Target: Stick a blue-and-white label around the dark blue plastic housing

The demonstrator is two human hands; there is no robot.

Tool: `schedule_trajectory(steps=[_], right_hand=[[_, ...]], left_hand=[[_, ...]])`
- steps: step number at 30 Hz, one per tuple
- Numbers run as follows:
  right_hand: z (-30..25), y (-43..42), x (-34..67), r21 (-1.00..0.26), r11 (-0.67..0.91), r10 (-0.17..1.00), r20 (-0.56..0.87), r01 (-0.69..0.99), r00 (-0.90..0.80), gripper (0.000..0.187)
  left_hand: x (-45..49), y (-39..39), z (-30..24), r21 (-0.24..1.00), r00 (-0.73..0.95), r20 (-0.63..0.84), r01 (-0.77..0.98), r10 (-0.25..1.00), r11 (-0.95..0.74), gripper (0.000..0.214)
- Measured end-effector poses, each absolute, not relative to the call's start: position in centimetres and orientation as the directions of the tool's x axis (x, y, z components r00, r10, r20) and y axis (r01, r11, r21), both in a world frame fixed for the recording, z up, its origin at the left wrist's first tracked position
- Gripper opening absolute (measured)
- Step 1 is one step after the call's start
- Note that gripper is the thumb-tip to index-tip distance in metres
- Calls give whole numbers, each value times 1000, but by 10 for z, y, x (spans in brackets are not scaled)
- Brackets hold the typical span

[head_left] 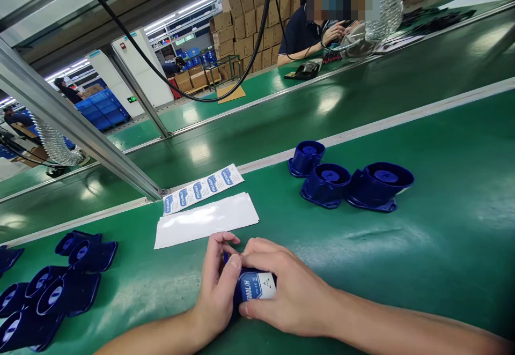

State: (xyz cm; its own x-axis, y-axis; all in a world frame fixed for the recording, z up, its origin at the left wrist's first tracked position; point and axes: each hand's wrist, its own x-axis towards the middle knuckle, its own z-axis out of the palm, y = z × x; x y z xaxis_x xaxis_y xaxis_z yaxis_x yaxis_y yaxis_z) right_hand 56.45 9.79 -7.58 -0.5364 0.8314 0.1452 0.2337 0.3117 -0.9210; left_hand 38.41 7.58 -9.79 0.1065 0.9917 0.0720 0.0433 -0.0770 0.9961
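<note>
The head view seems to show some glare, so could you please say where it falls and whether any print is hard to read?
Head view: glare patches the far green surface and washes over the white sheets; head view: large print on the held blue part is legible, its finest too small to read, as on the label strip.

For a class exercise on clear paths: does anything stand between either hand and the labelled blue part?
Nothing visible does: the left hand and right hand are both on the blue part. The plain white sheet lies beyond them, not between.
</note>
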Motion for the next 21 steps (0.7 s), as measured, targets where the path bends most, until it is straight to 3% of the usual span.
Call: schedule_trajectory(steps=[4, 8, 16, 21], right_hand=[[-69, 103, 563, -977, 118, 833, -1, 180, -553, 29], [-69, 107, 563, -994, 30, 823, -33, 102, -568, 23], [-82, 115, 563, -997, 71, 838, 74, -27, -541, 8], [-83, 123, 566, -986, 169, 804, 127, 17, -581, 8]], left_hand=[[384, 74, -99, 994, 116, 80, 67, 990, -88, 31], [384, 71, -100, 991, 140, 96, 82, 985, -108, 32], [385, 72, -97, 986, 103, 128, 94, 986, -138, 34], [383, 74, -94, 981, 111, 138, 122, 984, -152, 34]])
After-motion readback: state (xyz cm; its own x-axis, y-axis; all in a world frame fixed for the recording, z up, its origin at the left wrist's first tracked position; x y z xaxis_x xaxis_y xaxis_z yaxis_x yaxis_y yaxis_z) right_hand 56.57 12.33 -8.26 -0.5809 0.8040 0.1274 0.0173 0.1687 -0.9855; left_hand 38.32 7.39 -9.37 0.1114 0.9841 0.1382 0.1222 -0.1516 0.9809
